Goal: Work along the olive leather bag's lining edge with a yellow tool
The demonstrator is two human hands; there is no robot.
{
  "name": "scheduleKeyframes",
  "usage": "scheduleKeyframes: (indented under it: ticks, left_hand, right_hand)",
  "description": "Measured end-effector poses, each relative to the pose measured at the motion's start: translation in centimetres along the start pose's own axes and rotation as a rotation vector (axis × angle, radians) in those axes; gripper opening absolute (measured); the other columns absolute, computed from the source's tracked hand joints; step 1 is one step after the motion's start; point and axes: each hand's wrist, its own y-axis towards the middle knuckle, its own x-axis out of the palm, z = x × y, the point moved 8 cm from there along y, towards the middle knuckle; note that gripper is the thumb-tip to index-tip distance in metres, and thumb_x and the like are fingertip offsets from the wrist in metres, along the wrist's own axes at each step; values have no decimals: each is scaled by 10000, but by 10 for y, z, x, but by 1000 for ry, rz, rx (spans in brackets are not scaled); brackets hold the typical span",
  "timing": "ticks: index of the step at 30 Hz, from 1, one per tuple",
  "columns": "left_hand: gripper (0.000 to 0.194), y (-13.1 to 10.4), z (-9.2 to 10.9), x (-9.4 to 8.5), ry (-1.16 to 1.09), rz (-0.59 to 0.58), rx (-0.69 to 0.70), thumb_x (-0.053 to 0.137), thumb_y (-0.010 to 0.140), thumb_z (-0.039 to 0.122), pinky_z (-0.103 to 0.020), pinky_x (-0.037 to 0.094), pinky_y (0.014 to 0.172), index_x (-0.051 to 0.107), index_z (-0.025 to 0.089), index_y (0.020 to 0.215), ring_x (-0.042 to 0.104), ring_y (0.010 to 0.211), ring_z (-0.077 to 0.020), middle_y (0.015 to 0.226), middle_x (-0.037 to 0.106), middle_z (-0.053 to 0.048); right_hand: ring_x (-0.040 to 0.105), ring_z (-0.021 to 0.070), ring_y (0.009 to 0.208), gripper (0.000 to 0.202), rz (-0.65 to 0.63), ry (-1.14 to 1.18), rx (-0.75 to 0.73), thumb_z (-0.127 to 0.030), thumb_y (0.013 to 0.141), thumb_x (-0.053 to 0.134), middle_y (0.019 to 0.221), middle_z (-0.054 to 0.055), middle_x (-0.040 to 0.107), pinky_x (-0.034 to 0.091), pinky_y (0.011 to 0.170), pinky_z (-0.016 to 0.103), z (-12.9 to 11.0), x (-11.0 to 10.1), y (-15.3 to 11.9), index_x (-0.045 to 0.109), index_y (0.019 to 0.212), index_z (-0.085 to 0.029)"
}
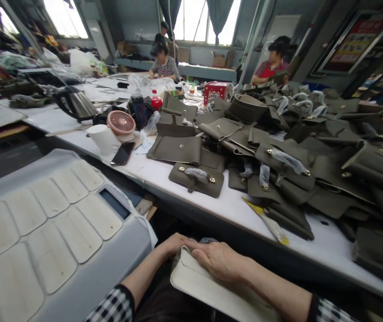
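A pale cream panel (208, 286) lies over my lap, slanting down to the right. My right hand (223, 261) is closed on its upper edge, thumb on the pale face. Beside its upper left corner is my left hand (178, 243), its fingertips reaching toward my right hand; most of those fingers are hidden, so its grip cannot be made out. A bit of clear plastic wrap (208, 240) shows just beyond my hands. On the table ahead lies a dark olive bag piece (196, 184) with a wrapped handle and gold-coloured fittings.
Rows of cream panels (55, 235) cover a grey surface (111, 277) at left. The white table (138, 172) holds olive bag pieces (288, 165), a phone (123, 153), a white cup (102, 139), a pink fan (121, 123) and a kettle (77, 103). Several people are beyond.
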Motion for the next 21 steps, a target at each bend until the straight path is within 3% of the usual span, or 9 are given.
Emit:
scheduleKeyframes:
  ticks: [4,9,16,21]
  left_hand:
    - [567,2,26,-14,-153,-243,43,494,858,632,-245,421,586,754,129,820,600,649,-159,652,681,-2]
    - [384,-17,59,-14,-214,-493,83,737,689,484,-232,404,642,794,200,942,577,713,-162,799,740,12]
    - [422,-21,55,-9,-194,-625,1,699,703,486,-222,311,516,789,170,967,438,550,-113,664,683,1]
    - [353,-16,60,-5,-129,-597,37,692,708,460,-219,345,565,797,189,908,504,624,-133,695,692,16]
  right_hand:
    - [604,356,1188,519,-30,111,56,-499,1012,226,1401,115,567,450,969,533,22,0,-29,324,1503,-365]
    - [624,361,1149,538,-53,208,183,-551,977,347,1338,106,622,467,944,529,57,1,-79,365,1483,-367]
    - [514,284,1304,467,-74,470,206,-464,970,426,1432,26,539,379,1094,419,91,-1,-139,494,1411,-325]
    - [602,276,1198,417,21,481,214,-451,934,481,1310,22,649,438,1012,380,91,1,-136,619,1305,-321]
